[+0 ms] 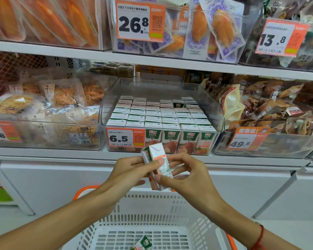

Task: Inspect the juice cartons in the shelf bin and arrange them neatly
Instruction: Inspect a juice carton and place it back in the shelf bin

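While both hands, left (128,170) and right (186,170), pinch one carton (158,168), a loose grip could drop it into the basket (170,201)

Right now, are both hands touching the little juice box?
Touching. The head view shows the left hand gripping the juice box from the left, while the right hand pinches it, with its thumb lying across the front.
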A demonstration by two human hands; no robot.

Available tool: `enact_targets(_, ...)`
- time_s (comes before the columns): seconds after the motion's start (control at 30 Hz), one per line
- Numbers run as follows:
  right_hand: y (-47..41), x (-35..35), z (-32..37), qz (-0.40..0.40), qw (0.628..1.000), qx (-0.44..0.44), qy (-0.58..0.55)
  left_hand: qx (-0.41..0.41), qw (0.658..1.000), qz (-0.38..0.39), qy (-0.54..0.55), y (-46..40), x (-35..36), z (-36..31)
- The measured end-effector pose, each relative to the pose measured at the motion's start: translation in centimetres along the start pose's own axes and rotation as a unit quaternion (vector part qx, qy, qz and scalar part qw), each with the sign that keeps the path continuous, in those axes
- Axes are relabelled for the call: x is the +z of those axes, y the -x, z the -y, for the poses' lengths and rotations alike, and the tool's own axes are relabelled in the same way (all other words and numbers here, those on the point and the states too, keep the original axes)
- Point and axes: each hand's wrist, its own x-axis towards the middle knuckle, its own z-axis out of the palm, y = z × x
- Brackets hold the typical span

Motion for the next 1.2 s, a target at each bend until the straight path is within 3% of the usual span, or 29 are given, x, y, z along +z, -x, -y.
enact_targets(0.17,-1.1,-1.7,0.4,0.135,0.983,0.083,-0.091,-0.029,0.998,0.051,0.025,-0.3,-1.5,-0.3)
enact_targets(0.3,-1.4,-2.8,0.7,0.131,0.99,0.008,-0.048,0.101,0.989,0.097,-0.039,-0.5,-1.5,-0.6)
enact_targets(0.4,-1.4,-3.7,0.9,0.119,0.988,-0.061,-0.073,0.202,0.972,0.061,-0.108,-0.8,-1.4,-0.2)
enact_targets(0.53,-0.8,-4.1,1.3,0.137,0.98,-0.085,-0.117,0.283,0.946,-0.017,-0.158,-0.3,-1.2,0.4)
enact_targets(0.67,-0.3,-3.6,1.4,0.078,0.984,-0.109,-0.117,0.339,0.923,-0.053,-0.176,0.2,-0.3,0.5)
enact_targets(0.83,-0.3,-3.4,1.2,0.07,0.986,-0.128,-0.081,0.313,0.928,-0.039,-0.201,0.1,-0.4,0.8)
enact_targets(1.0,-0.1,-3.8,0.5,0.043,0.966,-0.23,0.109,0.276,0.937,-0.033,-0.21,-0.2,-0.5,0.8)
enact_targets(1.1,-0.2,-3.9,0.0,0.078,0.941,-0.258,0.205,0.205,0.969,0.008,-0.136,-0.3,-0.8,0.4)
enact_targets(1.2,-0.5,-4.1,-0.1,0.127,0.953,-0.211,0.174,0.105,0.992,0.045,-0.06,-0.3,-1.0,0.2)
